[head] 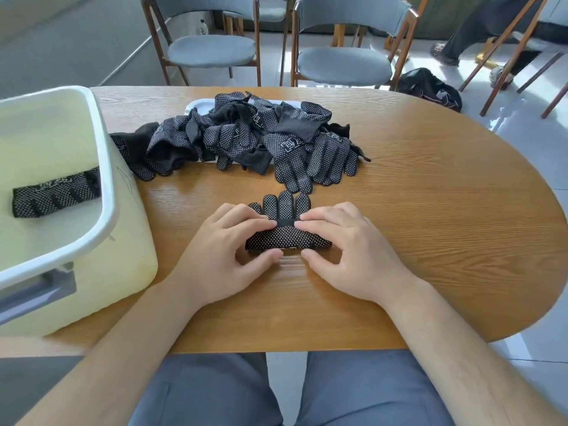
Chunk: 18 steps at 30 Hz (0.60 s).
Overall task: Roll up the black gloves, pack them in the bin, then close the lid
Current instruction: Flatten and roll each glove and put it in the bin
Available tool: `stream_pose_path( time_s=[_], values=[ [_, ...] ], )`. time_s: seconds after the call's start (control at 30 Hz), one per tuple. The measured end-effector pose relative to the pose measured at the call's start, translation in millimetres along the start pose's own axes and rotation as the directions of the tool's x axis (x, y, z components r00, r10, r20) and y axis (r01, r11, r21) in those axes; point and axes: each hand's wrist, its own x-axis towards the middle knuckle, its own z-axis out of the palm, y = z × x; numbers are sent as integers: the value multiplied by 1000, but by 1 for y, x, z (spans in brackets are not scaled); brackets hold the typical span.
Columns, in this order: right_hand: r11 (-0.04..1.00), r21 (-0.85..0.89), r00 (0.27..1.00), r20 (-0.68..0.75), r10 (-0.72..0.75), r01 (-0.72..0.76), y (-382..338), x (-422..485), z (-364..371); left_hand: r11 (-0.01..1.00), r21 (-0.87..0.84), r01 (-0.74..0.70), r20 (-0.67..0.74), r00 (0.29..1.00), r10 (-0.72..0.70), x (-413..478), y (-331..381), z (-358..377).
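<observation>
A black glove with white dots (287, 238) lies on the wooden table in front of me, its cuff end rolled up and its fingers pointing away. My left hand (227, 250) pinches the left end of the roll, thumb under and fingers on top. My right hand (347, 250) grips the right end the same way. A pile of several black dotted gloves (255, 136) lies further back, partly on a white lid (199, 106). The pale yellow bin (101, 142) stands open at the left, with one rolled glove (55, 195) inside.
The wooden table (430, 226) is rounded on its right side. Grey chairs (212, 47) stand behind it. A black bag (430, 87) lies on the floor at the back right, near a person's legs (467, 35).
</observation>
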Motion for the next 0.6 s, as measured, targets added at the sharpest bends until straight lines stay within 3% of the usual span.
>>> stream_pose_path(
  time_s=[0.33,0.6],
  values=[
    [998,-65,1000,10,16,-15,-2,7,2,997,73,33,51,998,-37,1,-2,4],
    [993,114,999,-33,18,-14,-1,4,-1,995,-18,96,52,994,-95,2,4,3]
  ],
)
